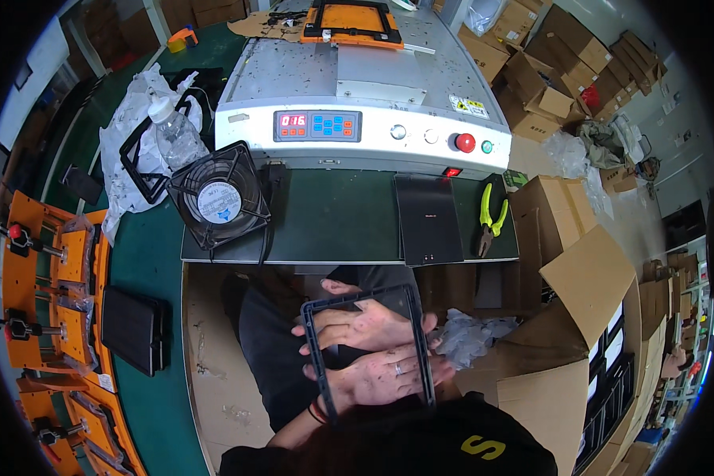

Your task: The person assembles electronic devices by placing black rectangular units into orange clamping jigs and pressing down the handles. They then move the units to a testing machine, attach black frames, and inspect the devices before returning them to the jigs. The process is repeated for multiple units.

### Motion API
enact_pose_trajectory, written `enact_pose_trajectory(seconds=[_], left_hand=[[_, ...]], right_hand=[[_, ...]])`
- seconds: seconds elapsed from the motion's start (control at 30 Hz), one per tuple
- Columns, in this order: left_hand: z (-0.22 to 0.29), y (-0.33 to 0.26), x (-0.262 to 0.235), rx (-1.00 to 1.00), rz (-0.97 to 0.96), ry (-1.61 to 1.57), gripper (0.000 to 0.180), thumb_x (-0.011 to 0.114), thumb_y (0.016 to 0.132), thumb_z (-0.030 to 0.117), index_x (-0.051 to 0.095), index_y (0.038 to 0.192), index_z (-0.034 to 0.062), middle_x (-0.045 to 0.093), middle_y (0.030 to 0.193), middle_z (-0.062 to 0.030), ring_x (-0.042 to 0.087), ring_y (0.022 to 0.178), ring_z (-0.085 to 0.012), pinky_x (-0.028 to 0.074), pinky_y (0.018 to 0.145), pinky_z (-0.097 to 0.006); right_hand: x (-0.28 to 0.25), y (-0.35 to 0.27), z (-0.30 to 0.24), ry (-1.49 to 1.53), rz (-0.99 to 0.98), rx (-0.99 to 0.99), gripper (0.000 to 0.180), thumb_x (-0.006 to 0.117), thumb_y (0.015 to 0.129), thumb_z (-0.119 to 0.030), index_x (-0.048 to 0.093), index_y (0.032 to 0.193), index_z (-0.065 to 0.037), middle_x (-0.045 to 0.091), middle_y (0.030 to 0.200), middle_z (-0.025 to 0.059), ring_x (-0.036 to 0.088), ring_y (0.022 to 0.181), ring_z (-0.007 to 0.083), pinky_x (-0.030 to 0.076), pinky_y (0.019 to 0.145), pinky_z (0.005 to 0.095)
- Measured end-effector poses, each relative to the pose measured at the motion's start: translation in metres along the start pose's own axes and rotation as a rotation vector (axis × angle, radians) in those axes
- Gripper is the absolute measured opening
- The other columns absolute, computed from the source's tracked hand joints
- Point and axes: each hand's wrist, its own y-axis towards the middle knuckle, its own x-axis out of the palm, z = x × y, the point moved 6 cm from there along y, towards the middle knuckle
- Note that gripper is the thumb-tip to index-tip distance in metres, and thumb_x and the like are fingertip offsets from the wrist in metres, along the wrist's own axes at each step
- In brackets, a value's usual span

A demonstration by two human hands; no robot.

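Observation:
A black rectangular frame (420, 341) is held up in front of my body, above my lap. My right hand (365, 327) lies across behind it, fingers stretched left past the left bar, thumb near the top bar. Below it, my left hand (381, 377), with a ring and a wrist band, reaches the other way, its fingertips beyond the right bar. Both hands support the frame and show through its opening. I cannot tell whether a clear pane fills it. Dark specks dot the skin.
Ahead stands a white machine (381, 151) with a lit display. On the green bench are a fan (218, 198), a black panel (428, 218) and yellow-green pliers (492, 214). Orange fixtures (24, 278) and black frames (135, 329) lie left. An open cardboard box (547, 404) stands right.

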Motion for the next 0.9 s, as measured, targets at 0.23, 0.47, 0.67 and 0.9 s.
enact_pose_trajectory(seconds=[0.23,0.47,0.67,0.9], left_hand=[[0.031,-0.032,0.000,0.138,0.201,0.050,0.122,0.070,0.067,0.063,0.002,0.149,0.0036,0.020,0.151,-0.0198,0.036,0.127,-0.0449,0.024,0.109,-0.056],[0.061,-0.051,-0.003,0.261,0.355,0.122,0.097,0.061,0.080,0.049,0.007,0.150,0.0091,0.018,0.154,-0.0148,0.035,0.127,-0.0458,0.019,0.111,-0.061],[0.087,-0.050,0.002,0.399,0.727,0.298,0.120,0.074,0.062,0.062,0.008,0.150,0.0152,0.012,0.155,-0.0163,0.035,0.128,-0.0471,0.020,0.110,-0.063],[0.118,-0.040,-0.005,0.704,0.771,0.544,0.125,0.074,0.058,0.067,0.010,0.149,0.0102,0.013,0.154,-0.0136,0.026,0.136,-0.0423,0.024,0.110,-0.060]], right_hand=[[-0.003,-0.035,-0.099,-2.339,1.054,0.061,0.077,0.068,0.079,-0.044,0.040,0.140,-0.005,0.034,0.139,0.0326,0.036,0.126,0.0501,0.025,0.108,0.0525],[-0.014,-0.066,-0.114,-2.465,1.296,0.288,0.085,0.073,0.074,-0.040,0.035,0.144,-0.008,0.037,0.136,0.0355,0.041,0.119,0.0521,0.035,0.101,0.0523],[0.009,-0.050,-0.151,-2.329,1.247,0.335,0.090,0.078,0.066,-0.033,0.036,0.140,-0.003,0.050,0.124,0.0282,0.049,0.113,0.0446,0.041,0.096,0.0475],[0.064,-0.022,-0.115,-1.832,0.742,0.031,0.072,0.076,0.055,-0.026,0.060,0.121,-0.003,0.054,0.125,0.0235,0.052,0.119,0.0378,0.043,0.098,0.0446]])
